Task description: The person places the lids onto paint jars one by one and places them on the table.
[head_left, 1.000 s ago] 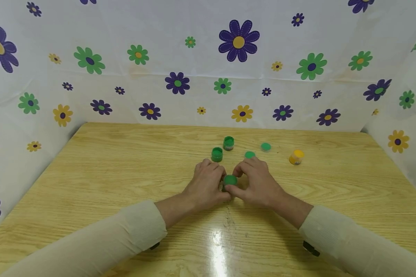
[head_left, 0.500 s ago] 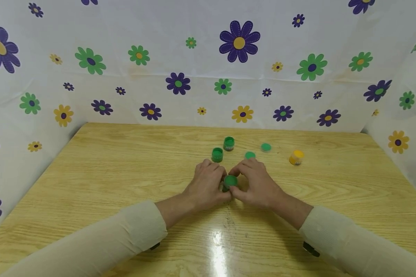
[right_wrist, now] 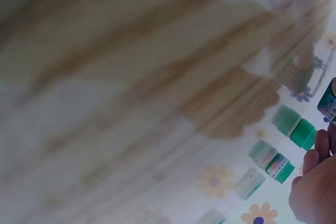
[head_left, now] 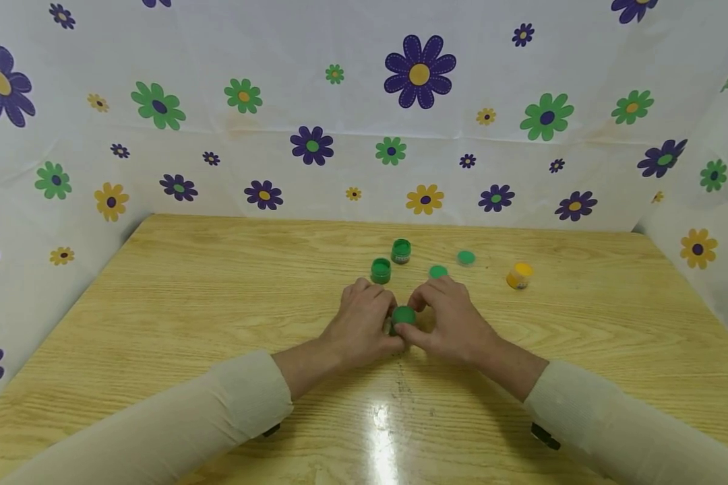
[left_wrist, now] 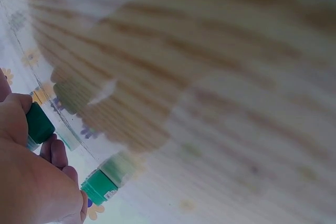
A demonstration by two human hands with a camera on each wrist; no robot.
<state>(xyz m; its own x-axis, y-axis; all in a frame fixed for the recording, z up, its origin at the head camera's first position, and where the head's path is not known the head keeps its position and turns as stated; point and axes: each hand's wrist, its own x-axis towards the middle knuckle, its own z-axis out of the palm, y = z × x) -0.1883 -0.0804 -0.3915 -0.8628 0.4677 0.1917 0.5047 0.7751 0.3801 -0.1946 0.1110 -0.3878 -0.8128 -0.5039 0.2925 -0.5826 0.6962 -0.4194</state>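
Green paint jar (head_left: 404, 315) upright mid-bench, between both hands. Left hand (head_left: 362, 325) curled round its side; right hand (head_left: 451, 318) pinching its top edge between thumb and fingers. Beyond — two open green jars (head_left: 381, 272) near each other, and two flat green lids (head_left: 466, 257) to their right. Yellow paint jar (head_left: 519, 276) well apart, farther right on the wood-grain bench (head_left: 218, 283).

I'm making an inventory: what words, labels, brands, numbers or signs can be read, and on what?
No words or numbers are legible.
Held green jar: printed label, too small and blurred to read.
Farther open green jar: label too small to read.
Yellow jar: label too small to read.
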